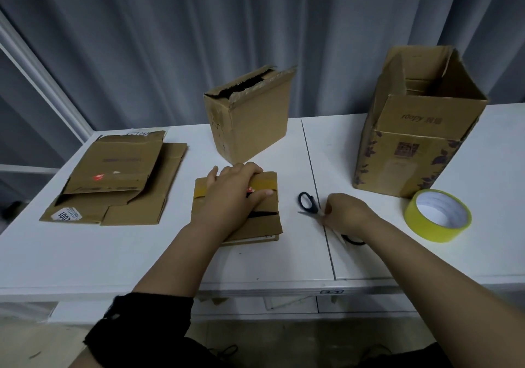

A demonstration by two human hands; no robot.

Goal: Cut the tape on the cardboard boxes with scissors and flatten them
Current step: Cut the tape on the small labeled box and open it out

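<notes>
Box (267, 220): low, partly squashed, at the middle of the counter (142, 254) near its front edge and under the left hand (235, 191). The scissors (308, 201) are just to its right, not touching it.
Tape (262, 183): glossy tan strip across the box top near the far edge, partly covered by the hand. A small red mark shows beside the thumb.
Left grip: fingers bent over the box's far edge, thumb lying along the top toward the right.
Right grip: the right hand (345, 211) has its fingers curled and pinches the scissors about where the blades meet. The exact hold is hard to make out.
Hidden: the left fingertips are behind the box edge. One scissor loop is mostly under the right wrist. A dark slit in the box top shows nothing inside.
Scissors: black loops and pale blades, spread wide on the counter seam.
Materials: the counter is smooth and white, the box plain brown cardboard.
Flat boxes (113, 180): stacked sheets at left, with a label at the near corner.
Torn box (250, 123): upright behind, with a ragged top.
Tall box (417, 140): at right, flaps open, purple leaf print.
Roll (437, 215): yellow tape ring, near the tall box.
</notes>
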